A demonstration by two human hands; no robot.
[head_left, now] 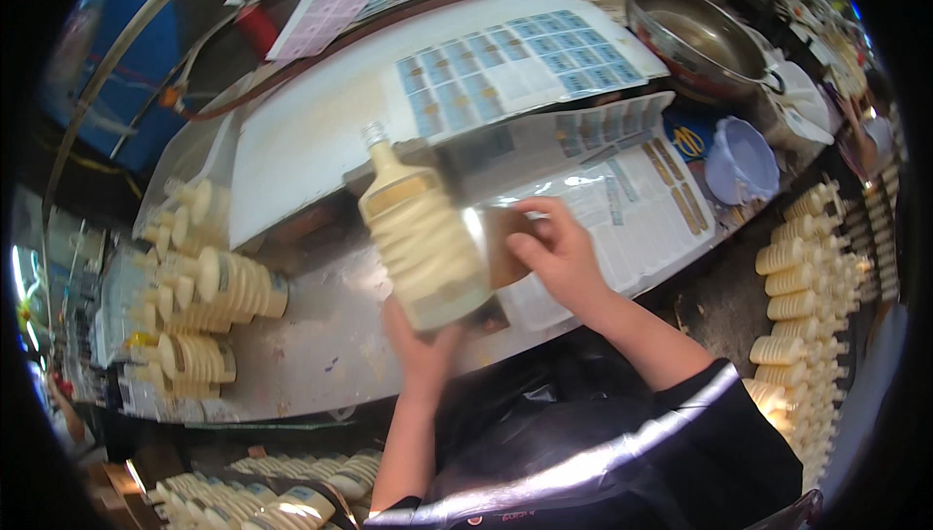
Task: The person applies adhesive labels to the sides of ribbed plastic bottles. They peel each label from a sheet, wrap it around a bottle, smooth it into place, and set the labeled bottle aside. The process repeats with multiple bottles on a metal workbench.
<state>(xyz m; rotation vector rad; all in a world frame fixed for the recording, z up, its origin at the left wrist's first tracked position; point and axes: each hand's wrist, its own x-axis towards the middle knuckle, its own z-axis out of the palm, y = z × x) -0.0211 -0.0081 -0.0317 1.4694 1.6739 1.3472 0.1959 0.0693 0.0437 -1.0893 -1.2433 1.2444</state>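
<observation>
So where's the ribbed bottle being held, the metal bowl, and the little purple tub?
ribbed cream bottle (420,239): head view, middle of its ribbed body.
metal bowl (692,36): head view, inner wall of the bowl.
purple tub (743,156): head view, inside of the tub.

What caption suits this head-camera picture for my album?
Left hand holds a ribbed cream bottle while right hand presses on a brown label.

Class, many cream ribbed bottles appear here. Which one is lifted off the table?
The bottle gripped from below by the left hand; the others lie stacked at the sides.
</observation>
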